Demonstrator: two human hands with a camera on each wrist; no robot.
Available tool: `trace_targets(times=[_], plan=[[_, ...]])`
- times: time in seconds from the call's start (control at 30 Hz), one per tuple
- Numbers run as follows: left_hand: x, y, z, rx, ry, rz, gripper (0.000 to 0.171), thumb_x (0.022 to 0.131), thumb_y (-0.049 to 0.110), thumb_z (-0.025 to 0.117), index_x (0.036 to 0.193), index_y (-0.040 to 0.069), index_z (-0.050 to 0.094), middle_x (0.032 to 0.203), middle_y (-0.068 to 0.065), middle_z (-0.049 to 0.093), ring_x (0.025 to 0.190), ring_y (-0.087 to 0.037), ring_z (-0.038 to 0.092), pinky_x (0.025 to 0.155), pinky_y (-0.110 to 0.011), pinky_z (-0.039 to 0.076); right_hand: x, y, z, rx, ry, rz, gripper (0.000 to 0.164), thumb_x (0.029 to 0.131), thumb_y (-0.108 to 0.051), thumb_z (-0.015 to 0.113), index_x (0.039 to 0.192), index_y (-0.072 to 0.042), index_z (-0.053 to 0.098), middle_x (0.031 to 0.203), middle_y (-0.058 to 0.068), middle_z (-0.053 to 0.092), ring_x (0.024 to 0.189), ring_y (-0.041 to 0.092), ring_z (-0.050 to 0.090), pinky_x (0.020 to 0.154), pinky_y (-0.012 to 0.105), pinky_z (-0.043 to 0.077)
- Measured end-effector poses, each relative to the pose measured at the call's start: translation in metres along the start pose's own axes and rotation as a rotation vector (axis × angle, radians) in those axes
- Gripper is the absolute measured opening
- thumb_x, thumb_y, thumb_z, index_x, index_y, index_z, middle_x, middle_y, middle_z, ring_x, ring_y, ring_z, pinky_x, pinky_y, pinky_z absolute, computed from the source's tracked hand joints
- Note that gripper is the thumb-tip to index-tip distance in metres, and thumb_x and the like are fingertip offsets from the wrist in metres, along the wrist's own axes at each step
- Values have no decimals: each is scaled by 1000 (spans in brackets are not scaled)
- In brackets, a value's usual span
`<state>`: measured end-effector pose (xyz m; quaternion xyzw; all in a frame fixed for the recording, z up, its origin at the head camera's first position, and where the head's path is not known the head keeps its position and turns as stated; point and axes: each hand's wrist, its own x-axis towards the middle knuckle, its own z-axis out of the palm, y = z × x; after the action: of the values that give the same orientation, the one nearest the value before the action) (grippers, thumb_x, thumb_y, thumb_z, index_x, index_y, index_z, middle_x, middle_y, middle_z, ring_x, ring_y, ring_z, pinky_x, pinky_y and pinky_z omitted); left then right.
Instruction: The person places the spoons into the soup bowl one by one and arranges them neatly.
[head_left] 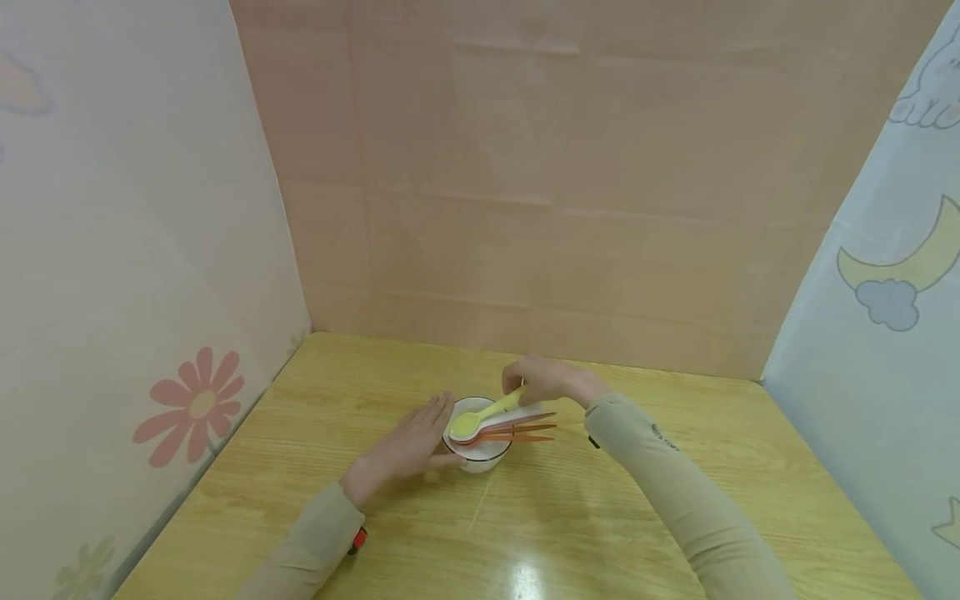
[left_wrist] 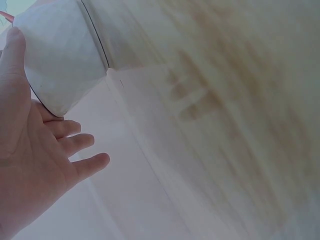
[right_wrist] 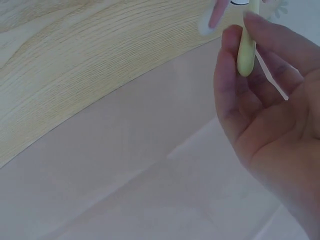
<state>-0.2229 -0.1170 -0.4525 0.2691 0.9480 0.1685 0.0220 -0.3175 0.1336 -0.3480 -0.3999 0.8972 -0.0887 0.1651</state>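
A white bowl with a dark rim stands on the table. My left hand holds its left side, the thumb at the near wall and fingers along the far side; in the left wrist view the bowl sits between thumb and index finger. Between thumb and fingertips, my right hand pinches the handle of a yellow spoon, seen end-on as a yellow handle in the right wrist view. The yellow spoon's head lies over a white spoon. Several reddish-orange utensils lean in the bowl, handles pointing right.
The wooden table meets a plain beige cloth backdrop at its far edge. Printed cloth walls stand at the left and right.
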Motion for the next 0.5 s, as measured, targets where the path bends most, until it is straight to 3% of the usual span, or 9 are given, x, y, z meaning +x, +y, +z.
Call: trace_targets(times=[0.5], plan=[[0, -5, 3, -15, 11, 5, 99, 94, 59, 56, 157, -4, 13, 165, -22, 13, 153, -41, 17, 120, -59, 27, 1, 3, 4, -28, 44, -6, 21, 83, 5, 66, 102, -4, 71, 104, 9, 73, 96, 22, 68, 82, 33, 57]])
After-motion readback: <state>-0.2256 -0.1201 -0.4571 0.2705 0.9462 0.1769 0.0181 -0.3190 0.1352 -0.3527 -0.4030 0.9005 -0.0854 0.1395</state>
